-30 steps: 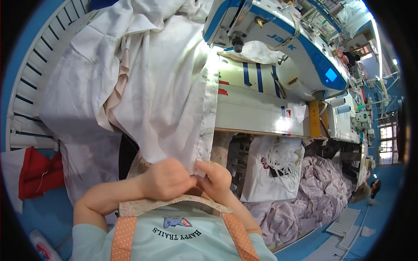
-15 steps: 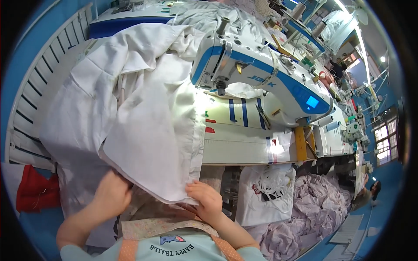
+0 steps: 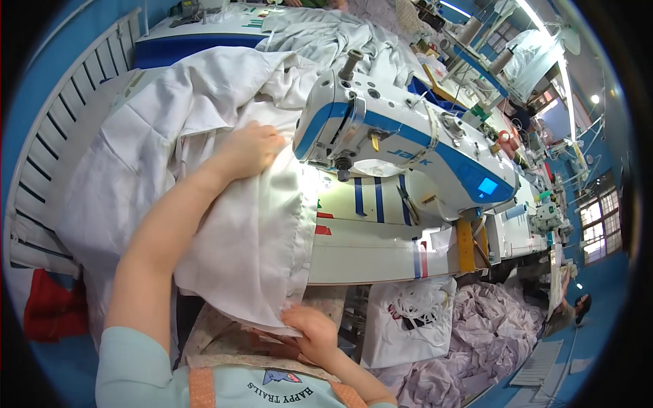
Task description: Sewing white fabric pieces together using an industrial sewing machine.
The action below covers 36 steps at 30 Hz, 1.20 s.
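A large white cloth [image 3: 231, 251] with a stitched hem along its right side spreads over the left part of the sewing table and hangs off the front edge. My left hand [image 3: 255, 151] reaches far forward onto the cloth, just left of the sewing machine's head, its fingers curled on the fabric. Down at the near corner of the cloth, my right hand [image 3: 311, 333] pinches the hemmed edge in front of my apron. The white and blue sewing machine [image 3: 401, 146] stands right of the cloth, its lamp lit over the needle area, which is partly hidden.
Thread snips [image 3: 408, 204] lie on the table [image 3: 381, 262] under the machine's arm. A white bag [image 3: 408, 326] with white cord and a heap of pale crumpled fabric [image 3: 493, 326] are below right. A white railing [image 3: 51, 160] and red cloth [image 3: 58, 309] are at left.
My left hand has moved from under the near edge of the cloth up and forward onto it beside the machine head. My right hand still holds the near corner, slightly lower in view.
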Available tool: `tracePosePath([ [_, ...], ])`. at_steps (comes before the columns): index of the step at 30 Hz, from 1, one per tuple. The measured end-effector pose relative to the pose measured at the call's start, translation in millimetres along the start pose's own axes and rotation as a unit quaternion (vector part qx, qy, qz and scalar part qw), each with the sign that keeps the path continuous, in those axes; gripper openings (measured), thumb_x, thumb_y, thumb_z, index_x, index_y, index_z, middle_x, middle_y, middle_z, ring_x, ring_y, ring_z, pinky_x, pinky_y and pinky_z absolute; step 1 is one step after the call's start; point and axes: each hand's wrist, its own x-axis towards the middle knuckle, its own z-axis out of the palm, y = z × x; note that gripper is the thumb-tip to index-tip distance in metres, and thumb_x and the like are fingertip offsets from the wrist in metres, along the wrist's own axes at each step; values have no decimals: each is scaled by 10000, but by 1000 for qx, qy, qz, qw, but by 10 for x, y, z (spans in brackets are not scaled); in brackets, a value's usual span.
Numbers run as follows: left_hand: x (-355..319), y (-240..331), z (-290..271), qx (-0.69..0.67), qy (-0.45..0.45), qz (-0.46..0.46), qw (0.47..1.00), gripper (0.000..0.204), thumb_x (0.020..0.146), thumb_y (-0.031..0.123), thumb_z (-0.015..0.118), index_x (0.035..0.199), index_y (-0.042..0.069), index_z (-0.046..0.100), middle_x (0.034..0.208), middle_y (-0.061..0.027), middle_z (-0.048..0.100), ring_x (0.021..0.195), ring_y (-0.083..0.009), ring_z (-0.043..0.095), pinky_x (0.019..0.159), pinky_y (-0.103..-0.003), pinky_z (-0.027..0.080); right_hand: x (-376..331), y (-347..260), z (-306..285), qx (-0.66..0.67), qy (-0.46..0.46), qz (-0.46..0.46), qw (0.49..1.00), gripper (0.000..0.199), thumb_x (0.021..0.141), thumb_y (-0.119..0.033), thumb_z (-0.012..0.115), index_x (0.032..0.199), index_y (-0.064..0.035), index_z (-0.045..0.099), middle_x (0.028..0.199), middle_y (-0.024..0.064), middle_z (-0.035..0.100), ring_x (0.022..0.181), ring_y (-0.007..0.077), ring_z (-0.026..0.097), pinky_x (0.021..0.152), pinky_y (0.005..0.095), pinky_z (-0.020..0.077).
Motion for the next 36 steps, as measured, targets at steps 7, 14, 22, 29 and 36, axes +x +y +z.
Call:
tracePosePath([
  [7, -838, -261, -478, 133, -70, -252, 956, 389, 812, 204, 568, 1193, 129, 551, 1167, -81, 547, 962, -322, 589, 811, -421, 481, -8, 91, -156, 67, -100, 6, 993, 308, 631, 4, 666, 936, -44, 663, 947, 117, 681, 915, 296, 653, 814, 385, 526],
  [14, -717, 166, -671, -47, -5, -45, 998, 263, 723, 99, 690, 983, 85, 650, 1127, -136, 558, 1055, -332, 508, 910, -421, 424, -13, 213, -49, 70, -94, 31, 993, 312, 640, 13, 658, 945, -52, 664, 955, 104, 682, 923, 305, 651, 805, 387, 523],
  [22, -309, 598, 76, -59, -95, -12, 994, 402, 803, 226, 634, 1163, 64, 559, 1235, -117, 504, 1149, -293, 447, 945, -428, 398, -33, 236, 12, 55, -75, 37, 995, 294, 659, 48, 625, 931, -61, 642, 960, 90, 672, 950, 303, 643, 804, 390, 512],
  [29, 17, -142, 114, -19, 124, -22, 992, 224, 784, 149, 623, 971, 27, 623, 1102, -105, 589, 989, -282, 560, 872, -418, 444, -82, 265, 7, 65, -70, 36, 995, 305, 642, 63, 615, 921, -59, 638, 945, 94, 670, 928, 309, 649, 785, 386, 518],
  [36, 453, -108, 277, 67, -141, -58, 986, 273, 836, 259, 571, 1082, 158, 632, 1239, -105, 523, 1125, -348, 486, 928, -519, 406, -33, 257, -22, 80, -73, 23, 994, 291, 648, 62, 617, 914, -54, 636, 934, 98, 671, 914, 308, 651, 782, 391, 519],
])
